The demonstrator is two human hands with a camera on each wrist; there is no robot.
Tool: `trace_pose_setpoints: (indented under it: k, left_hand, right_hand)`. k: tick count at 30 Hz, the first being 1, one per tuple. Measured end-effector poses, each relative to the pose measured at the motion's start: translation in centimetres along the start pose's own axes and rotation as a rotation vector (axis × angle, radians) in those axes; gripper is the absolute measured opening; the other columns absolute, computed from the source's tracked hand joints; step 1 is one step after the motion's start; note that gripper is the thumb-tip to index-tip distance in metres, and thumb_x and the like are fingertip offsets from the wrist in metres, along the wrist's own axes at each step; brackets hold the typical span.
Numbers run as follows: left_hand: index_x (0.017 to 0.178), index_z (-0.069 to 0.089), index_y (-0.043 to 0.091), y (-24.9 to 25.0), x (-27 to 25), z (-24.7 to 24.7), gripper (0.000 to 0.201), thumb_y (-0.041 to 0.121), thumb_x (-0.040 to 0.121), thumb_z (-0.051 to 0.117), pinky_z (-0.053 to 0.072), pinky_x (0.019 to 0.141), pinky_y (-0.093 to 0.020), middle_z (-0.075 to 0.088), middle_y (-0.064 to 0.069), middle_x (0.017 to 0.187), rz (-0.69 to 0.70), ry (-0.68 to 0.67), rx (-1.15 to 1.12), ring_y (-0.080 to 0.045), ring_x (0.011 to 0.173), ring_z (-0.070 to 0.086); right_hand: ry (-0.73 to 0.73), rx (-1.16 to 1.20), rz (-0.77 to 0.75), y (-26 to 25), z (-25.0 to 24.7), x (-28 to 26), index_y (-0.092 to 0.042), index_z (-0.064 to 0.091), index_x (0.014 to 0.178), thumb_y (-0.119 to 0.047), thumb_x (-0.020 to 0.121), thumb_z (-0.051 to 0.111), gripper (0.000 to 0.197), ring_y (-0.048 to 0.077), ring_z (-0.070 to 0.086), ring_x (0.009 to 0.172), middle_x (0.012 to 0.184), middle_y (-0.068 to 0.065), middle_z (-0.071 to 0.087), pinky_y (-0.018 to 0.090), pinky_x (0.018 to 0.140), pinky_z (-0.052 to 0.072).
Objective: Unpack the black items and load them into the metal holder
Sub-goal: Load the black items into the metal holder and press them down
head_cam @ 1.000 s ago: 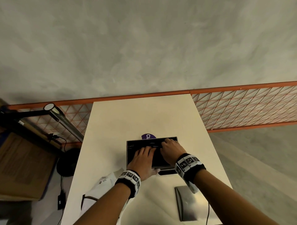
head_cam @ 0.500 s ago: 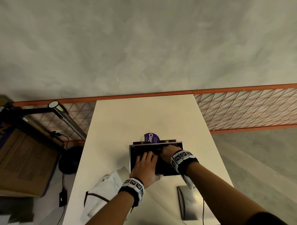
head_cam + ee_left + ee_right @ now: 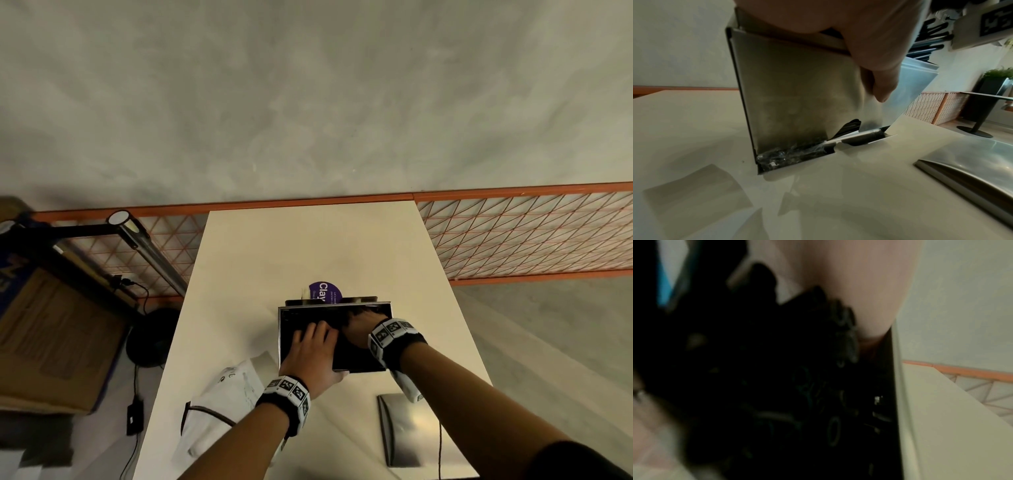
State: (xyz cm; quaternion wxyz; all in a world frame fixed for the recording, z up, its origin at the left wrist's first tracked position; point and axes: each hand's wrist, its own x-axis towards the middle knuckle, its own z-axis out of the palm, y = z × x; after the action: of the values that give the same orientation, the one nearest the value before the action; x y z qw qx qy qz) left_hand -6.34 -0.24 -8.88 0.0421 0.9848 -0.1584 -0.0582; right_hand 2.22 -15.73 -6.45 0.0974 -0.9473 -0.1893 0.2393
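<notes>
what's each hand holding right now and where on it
The left hand grips the metal holder at its near top rim, thumb down the front wall. The right hand reaches inside among the black items; its grip cannot be told.

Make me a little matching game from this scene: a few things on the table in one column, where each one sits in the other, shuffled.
Things:
1. upright metal holder
2. crumpled white plastic bag
3. curved silver metal plate
4. round purple label

Places:
A. just behind the holder, farther from the person
B. flat on the table, near right, under the right forearm
C. middle of the table, both hands on it
D. near left of the table, beside the left wrist

Pairs: 1-C, 2-D, 3-B, 4-A
</notes>
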Motion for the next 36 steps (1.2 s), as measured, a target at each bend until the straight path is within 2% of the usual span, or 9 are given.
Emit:
trace_pose_setpoints:
  k: [2,4,9,11,16,21,26,30,36]
  left_hand:
    - [0.133,0.043,0.024,0.0,0.1,-0.1,0.074,0.068,0.076,0.060,0.036,0.104,-0.046,0.045,0.000,0.134,-0.004,-0.010,0.004,-0.026,0.123,0.043]
    - [0.134,0.043,0.023,-0.1,0.2,-0.1,0.075,0.068,0.077,0.060,0.035,0.105,-0.046,0.044,-0.001,0.135,-0.002,-0.015,0.007,-0.026,0.124,0.042]
    - [0.135,0.043,0.023,0.0,0.2,-0.2,0.075,0.068,0.078,0.060,0.034,0.107,-0.045,0.044,-0.001,0.136,0.002,-0.009,0.006,-0.026,0.125,0.042]
    - [0.135,0.043,0.022,0.1,0.0,-0.2,0.076,0.069,0.078,0.060,0.034,0.107,-0.045,0.044,-0.002,0.137,-0.002,-0.013,0.006,-0.026,0.125,0.042]
    - [0.136,0.044,0.021,-0.1,0.4,-0.4,0.077,0.068,0.078,0.060,0.035,0.107,-0.046,0.044,-0.002,0.136,0.003,-0.012,-0.002,-0.027,0.126,0.042]
    - [0.136,0.043,0.020,-0.4,0.9,-0.6,0.079,0.069,0.077,0.061,0.034,0.108,-0.045,0.042,-0.002,0.136,0.007,-0.024,-0.012,-0.026,0.126,0.040]
    - [0.137,0.041,0.022,-0.6,1.3,-0.5,0.080,0.070,0.076,0.062,0.032,0.110,-0.046,0.040,0.000,0.138,0.002,-0.035,-0.040,-0.025,0.129,0.038]
    - [0.138,0.041,0.022,-0.6,1.3,-0.2,0.081,0.069,0.075,0.064,0.032,0.111,-0.047,0.040,0.000,0.140,-0.004,-0.041,-0.059,-0.025,0.130,0.038]
    - [0.138,0.040,0.019,-1.0,2.4,-1.0,0.085,0.070,0.076,0.065,0.033,0.110,-0.048,0.041,-0.003,0.140,-0.006,-0.069,-0.065,-0.027,0.130,0.038]
  right_hand:
    - [-0.069,0.037,0.067,0.1,-0.3,-0.2,-0.018,0.033,0.151,-0.042,0.095,0.023,0.061,0.032,0.036,0.140,0.157,0.015,0.029,0.040,0.116,0.025]
    - [-0.093,0.074,0.127,0.0,-0.5,-0.2,-0.018,0.029,0.153,-0.036,0.101,0.033,0.055,0.030,0.033,0.143,0.160,0.014,0.022,0.038,0.117,0.023]
    - [-0.105,0.120,0.144,0.1,-0.1,0.2,-0.023,0.023,0.155,-0.040,0.101,0.034,0.057,0.029,0.028,0.146,0.162,0.011,0.018,0.038,0.119,0.020]
    - [-0.085,0.106,0.132,0.2,0.1,0.1,-0.022,0.023,0.155,-0.039,0.100,0.035,0.058,0.028,0.026,0.146,0.162,0.012,0.021,0.038,0.120,0.019]
    - [-0.117,0.116,0.136,0.1,-0.9,0.4,-0.023,0.032,0.152,-0.039,0.100,0.037,0.054,0.026,0.038,0.140,0.155,0.011,0.038,0.034,0.115,0.027]
    - [-0.118,0.082,0.162,-0.3,-1.5,0.4,-0.027,0.039,0.148,-0.047,0.097,0.035,0.055,0.026,0.043,0.137,0.152,0.008,0.043,0.036,0.113,0.031]
    - [-0.074,0.064,0.134,-0.6,-1.7,0.4,-0.019,0.056,0.131,-0.038,0.097,0.039,0.042,0.030,0.060,0.116,0.131,0.013,0.062,0.034,0.096,0.046]
    - [-0.090,0.018,0.107,-0.9,-2.4,0.3,-0.018,0.056,0.131,-0.037,0.101,0.038,0.041,0.031,0.061,0.115,0.129,0.013,0.062,0.036,0.096,0.047]
    - [-0.095,-0.206,0.041,-1.4,-4.3,-0.3,-0.014,0.061,0.120,-0.026,0.101,0.041,0.031,0.031,0.066,0.105,0.119,0.011,0.067,0.036,0.081,0.050]
